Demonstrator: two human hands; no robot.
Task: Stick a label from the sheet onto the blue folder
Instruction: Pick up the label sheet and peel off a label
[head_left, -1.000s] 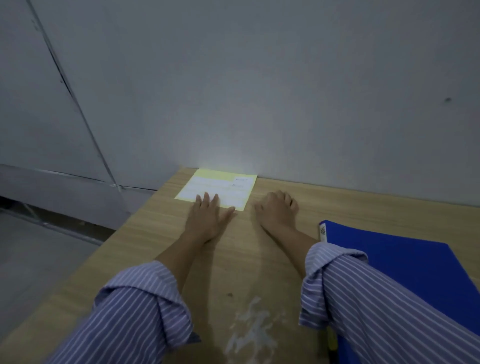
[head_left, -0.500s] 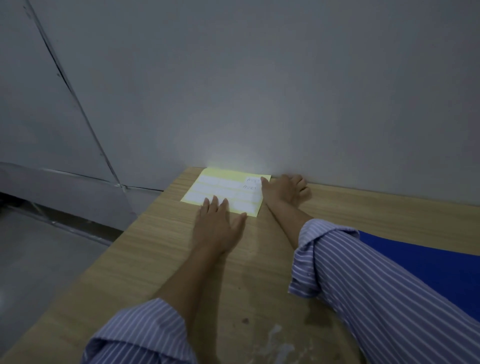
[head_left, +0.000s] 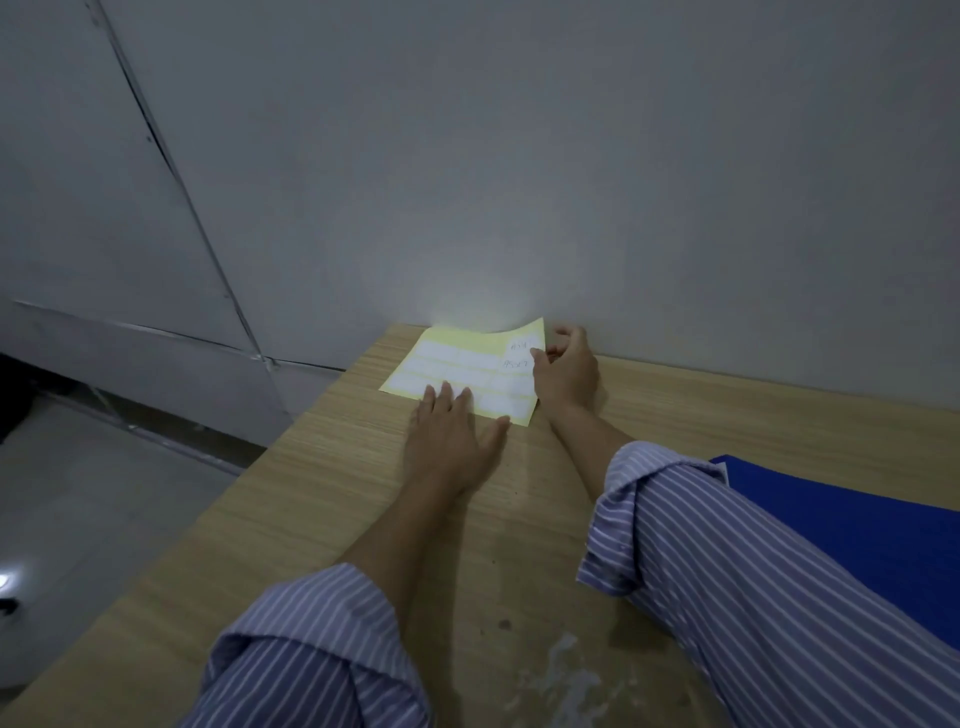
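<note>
Head view, looking down over both forearms at a pale wood table (head_left: 322, 499) pushed against a grey wall (head_left: 519, 156). At the far edge, touching the wall, lies the label sheet (head_left: 457, 374): yellow backing with rows of white labels, lit brightly against the dim room. Its far right corner is lifted off the table and curls upward, with some handwriting on the labels there, too small to read.

Left hand (head_left: 449, 447) lies flat, palm down, fingers spread wide; its fingertips (head_left: 447, 391) rest on the sheet's near edge and pin it to the table, while the palm sits on bare wood. It grips nothing.

Right hand (head_left: 566, 371) is at the sheet's right edge, close to the wall. Its thumb presses on top of the raised corner, and the other fingers are curled in behind it, so the hand is narrowly pinched at that corner. Whether it holds the whole sheet or only one label cannot be told.

Both sleeves (head_left: 727, 571) are blue-and-white striped and rolled back at the cuff.

Blue folder (head_left: 857, 530) lies flat on the table at the right, well apart from the sheet, with the right forearm crossing over its near part.

Whitish smears (head_left: 561, 675) mark the wood near the bottom, between the two sleeves.
</note>
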